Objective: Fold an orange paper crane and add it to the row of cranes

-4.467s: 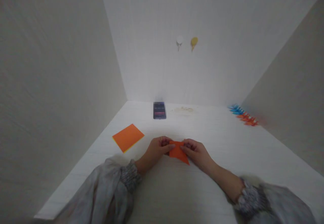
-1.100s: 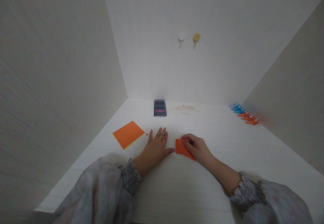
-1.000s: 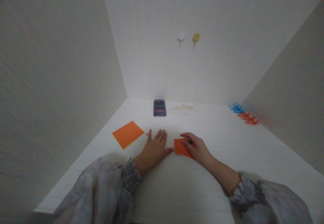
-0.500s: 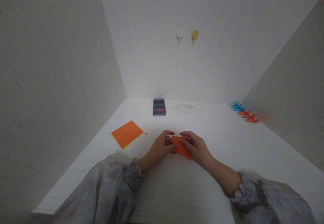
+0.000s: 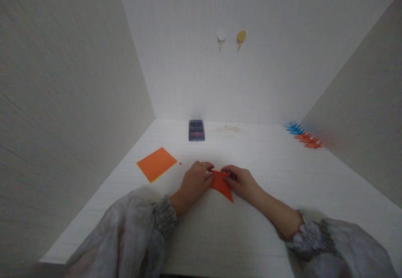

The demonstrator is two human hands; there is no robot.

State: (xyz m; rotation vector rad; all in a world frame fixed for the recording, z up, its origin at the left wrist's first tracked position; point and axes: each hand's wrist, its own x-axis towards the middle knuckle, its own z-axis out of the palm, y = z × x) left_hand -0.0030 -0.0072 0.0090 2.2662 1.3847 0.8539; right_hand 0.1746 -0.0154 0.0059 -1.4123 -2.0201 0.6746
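Between my two hands is a folded piece of orange origami paper (image 5: 222, 182), its pointed lower corner aimed toward me. My left hand (image 5: 197, 180), with a ring on one finger, pinches the paper's left edge between thumb and fingers. On the other side, my right hand (image 5: 241, 180) grips the upper right edge, thumb on top. The fingers partly cover both side edges of the paper, so the folds there are hidden.
Orange sheets (image 5: 157, 164) with a yellow edge lie to the left, beside a tiny orange scrap (image 5: 180, 163). A dark phone-like object (image 5: 196, 131) is at the back. Folded blue paper figures (image 5: 294, 129) and orange ones (image 5: 309, 140) line the right wall. Two hooks (image 5: 241, 36) hang on the back wall.
The folded paper has turned slightly and shifted a little left, showing more of its surface. Both hands have changed their hold along its edges. The whole view has tilted slightly.
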